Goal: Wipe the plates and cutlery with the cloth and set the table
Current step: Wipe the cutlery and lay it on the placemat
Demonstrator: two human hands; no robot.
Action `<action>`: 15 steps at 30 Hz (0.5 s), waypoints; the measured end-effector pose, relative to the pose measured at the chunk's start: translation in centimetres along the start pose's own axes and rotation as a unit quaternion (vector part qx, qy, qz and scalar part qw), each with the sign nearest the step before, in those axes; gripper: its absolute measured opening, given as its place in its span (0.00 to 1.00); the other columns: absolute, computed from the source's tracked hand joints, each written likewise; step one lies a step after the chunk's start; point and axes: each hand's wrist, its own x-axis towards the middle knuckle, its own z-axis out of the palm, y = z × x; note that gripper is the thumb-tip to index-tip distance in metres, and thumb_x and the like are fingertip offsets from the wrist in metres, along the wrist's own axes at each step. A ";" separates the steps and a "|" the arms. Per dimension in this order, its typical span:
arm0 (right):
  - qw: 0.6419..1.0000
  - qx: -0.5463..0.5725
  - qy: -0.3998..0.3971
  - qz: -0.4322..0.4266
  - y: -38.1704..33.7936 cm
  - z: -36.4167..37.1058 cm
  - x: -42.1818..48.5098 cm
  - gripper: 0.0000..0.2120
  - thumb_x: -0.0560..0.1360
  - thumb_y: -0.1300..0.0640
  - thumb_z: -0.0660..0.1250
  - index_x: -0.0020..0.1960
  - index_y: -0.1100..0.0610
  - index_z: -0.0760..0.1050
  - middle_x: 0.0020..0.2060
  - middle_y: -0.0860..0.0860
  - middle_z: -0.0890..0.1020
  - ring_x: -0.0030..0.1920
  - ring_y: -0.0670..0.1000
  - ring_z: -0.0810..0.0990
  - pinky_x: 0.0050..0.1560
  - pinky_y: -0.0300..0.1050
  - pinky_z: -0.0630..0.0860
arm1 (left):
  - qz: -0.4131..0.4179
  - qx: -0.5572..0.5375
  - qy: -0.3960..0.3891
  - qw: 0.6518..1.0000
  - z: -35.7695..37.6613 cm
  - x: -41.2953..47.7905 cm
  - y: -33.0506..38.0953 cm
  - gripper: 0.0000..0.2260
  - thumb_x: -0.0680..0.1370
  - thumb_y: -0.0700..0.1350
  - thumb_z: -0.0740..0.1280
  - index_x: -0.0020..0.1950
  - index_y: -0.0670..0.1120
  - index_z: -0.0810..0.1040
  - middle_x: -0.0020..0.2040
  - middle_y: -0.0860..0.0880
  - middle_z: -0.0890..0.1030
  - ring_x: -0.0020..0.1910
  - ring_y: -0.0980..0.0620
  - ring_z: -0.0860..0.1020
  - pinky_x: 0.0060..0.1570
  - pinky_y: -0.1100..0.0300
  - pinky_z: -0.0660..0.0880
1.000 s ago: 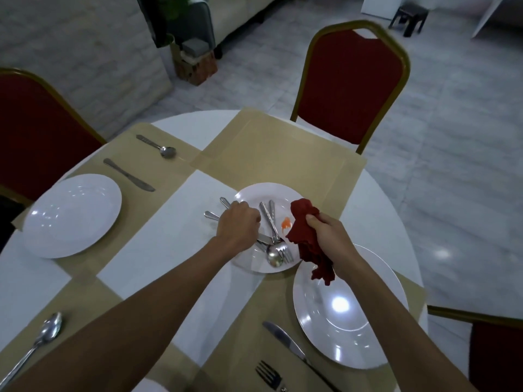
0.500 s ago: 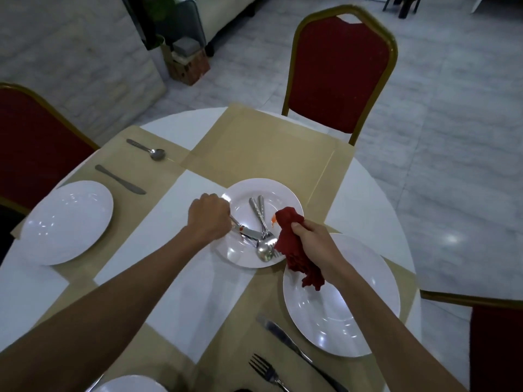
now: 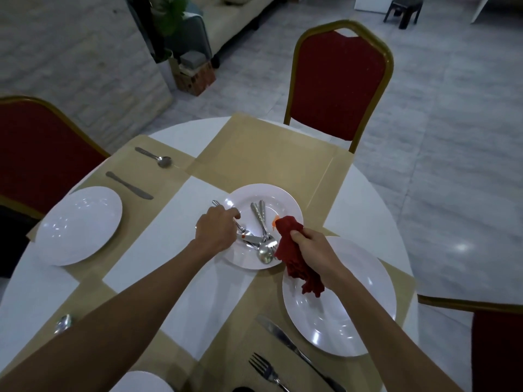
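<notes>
The small white plate [image 3: 283, 193] sits at the middle of the round table [image 3: 356, 210], half on a tan placemat [image 3: 268, 157]. It holds a pile of cutlery [image 3: 261, 219]: two handles point to the far side, and a spoon bowl [image 3: 264, 254] lies at the near rim. An orange smear [image 3: 274, 221] marks its right side. The left hand [image 3: 216, 230] is over the plate's left edge, fingers curled round a utensil [image 3: 216, 204] whose handle end sticks out past the knuckles; I cannot tell which piece it is. The right hand [image 3: 314, 250] grips the bunched red cloth [image 3: 294, 256] just right of the pile, the cloth's top against the smear and its loose end hanging over a larger plate [image 3: 339, 321] near right.

A knife [image 3: 297, 352] and fork [image 3: 266, 369] lie on the mat left of that larger plate. At the left setting there is another plate [image 3: 79, 224], with a knife [image 3: 128, 185] and a spoon [image 3: 158, 158] on its far side. A further spoon [image 3: 63, 322] shows near left, beside the forearm. Red chairs with gold frames stand at the far side [image 3: 339, 86], left [image 3: 36, 154] and right [image 3: 495, 349].
</notes>
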 end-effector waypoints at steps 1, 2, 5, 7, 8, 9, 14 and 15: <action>1.000 0.001 -0.003 0.000 0.0 0.2 -0.1 0.12 0.83 0.49 0.62 0.54 0.54 0.80 0.44 0.57 0.87 0.43 0.59 0.87 0.53 0.61 0.84 | 0.006 0.009 -0.005 1.000 0.1 0.3 -0.1 0.16 0.80 0.42 0.62 0.66 0.53 0.79 0.61 0.44 0.77 0.62 0.42 0.75 0.54 0.51 0.73; 1.000 0.004 -0.005 0.002 0.0 0.4 -0.2 0.12 0.83 0.49 0.62 0.54 0.55 0.80 0.44 0.57 0.87 0.41 0.59 0.87 0.51 0.60 0.84 | 0.012 0.021 -0.015 1.000 0.1 0.5 -0.2 0.16 0.80 0.43 0.62 0.66 0.54 0.79 0.61 0.44 0.77 0.62 0.43 0.74 0.54 0.51 0.73; 1.000 -0.001 -0.005 0.007 -0.1 1.0 -0.4 0.12 0.83 0.50 0.62 0.55 0.56 0.80 0.43 0.57 0.87 0.39 0.57 0.86 0.49 0.57 0.84 | 0.028 0.065 -0.039 0.997 0.4 1.0 -0.6 0.15 0.80 0.43 0.64 0.65 0.55 0.79 0.62 0.46 0.76 0.64 0.44 0.73 0.54 0.53 0.71; 1.000 0.002 -0.007 0.015 0.0 1.5 -0.3 0.11 0.83 0.49 0.62 0.55 0.54 0.80 0.44 0.57 0.87 0.41 0.59 0.87 0.52 0.60 0.84 | 0.038 0.085 -0.035 0.995 0.4 1.0 -0.6 0.14 0.81 0.43 0.64 0.65 0.55 0.80 0.61 0.47 0.76 0.64 0.44 0.72 0.52 0.55 0.70; 1.000 0.003 -0.008 0.015 0.0 1.7 -0.3 0.11 0.83 0.48 0.63 0.54 0.54 0.80 0.44 0.57 0.87 0.43 0.60 0.87 0.53 0.62 0.84 | 0.039 0.090 -0.030 0.995 0.4 0.9 -0.6 0.14 0.81 0.43 0.64 0.64 0.54 0.80 0.61 0.46 0.76 0.64 0.44 0.72 0.52 0.55 0.70; 1.000 0.001 -0.011 0.015 0.1 2.0 -0.1 0.11 0.83 0.48 0.63 0.55 0.54 0.80 0.45 0.57 0.87 0.44 0.60 0.87 0.54 0.63 0.83 | 0.038 0.093 -0.028 0.995 0.3 0.9 -0.7 0.13 0.82 0.43 0.64 0.64 0.54 0.80 0.61 0.46 0.76 0.64 0.44 0.72 0.52 0.56 0.69; 0.999 -0.002 -0.028 0.028 -0.6 3.0 -0.1 0.13 0.85 0.48 0.62 0.59 0.56 0.79 0.46 0.54 0.86 0.42 0.53 0.86 0.42 0.44 0.82 | 0.032 0.111 -0.013 0.993 0.0 0.7 -1.8 0.11 0.81 0.42 0.64 0.59 0.51 0.83 0.56 0.47 0.76 0.61 0.45 0.73 0.49 0.56 0.70; 0.999 -0.004 -0.029 0.030 -0.7 3.1 0.0 0.14 0.85 0.48 0.62 0.60 0.57 0.79 0.46 0.54 0.86 0.41 0.52 0.85 0.40 0.41 0.79 | 0.029 0.111 -0.010 0.993 0.0 0.8 -2.0 0.11 0.81 0.42 0.64 0.58 0.50 0.84 0.56 0.47 0.76 0.59 0.45 0.73 0.46 0.56 0.69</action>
